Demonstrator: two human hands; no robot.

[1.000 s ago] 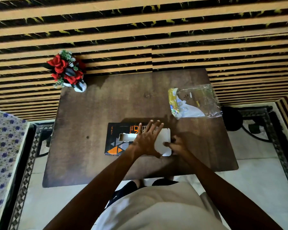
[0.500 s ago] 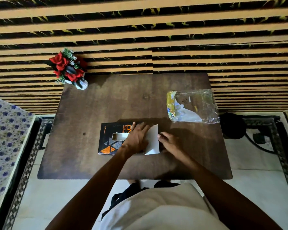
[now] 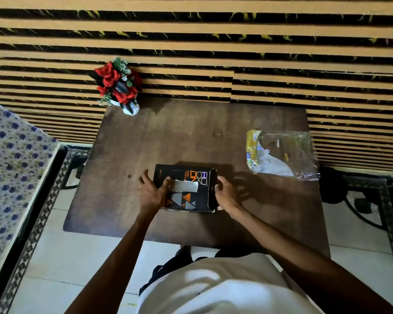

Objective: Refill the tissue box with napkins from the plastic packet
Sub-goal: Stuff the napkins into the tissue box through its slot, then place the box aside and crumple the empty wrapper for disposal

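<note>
A black tissue box (image 3: 192, 177) with orange and grey triangles lies flat on the brown table (image 3: 191, 137), near its front edge. A pale strip shows in the slot on its top. My left hand (image 3: 152, 193) grips the box's left end, thumb on top by the slot. My right hand (image 3: 226, 194) presses against the box's right end, where the end flap stands folded in. The clear plastic packet (image 3: 281, 152) with a yellow end lies at the table's right edge, a few white napkins inside it, apart from both hands.
A small white vase of red flowers (image 3: 118, 87) stands at the table's far left corner against the striped wall. A blue-flowered bed (image 3: 9, 168) lies to the left. A dark metal frame (image 3: 372, 193) and round object sit on the floor to the right.
The white flap at the box's right end has been folded shut. My left hand moved from the box's top to its left end; my right hand now presses the right end.
</note>
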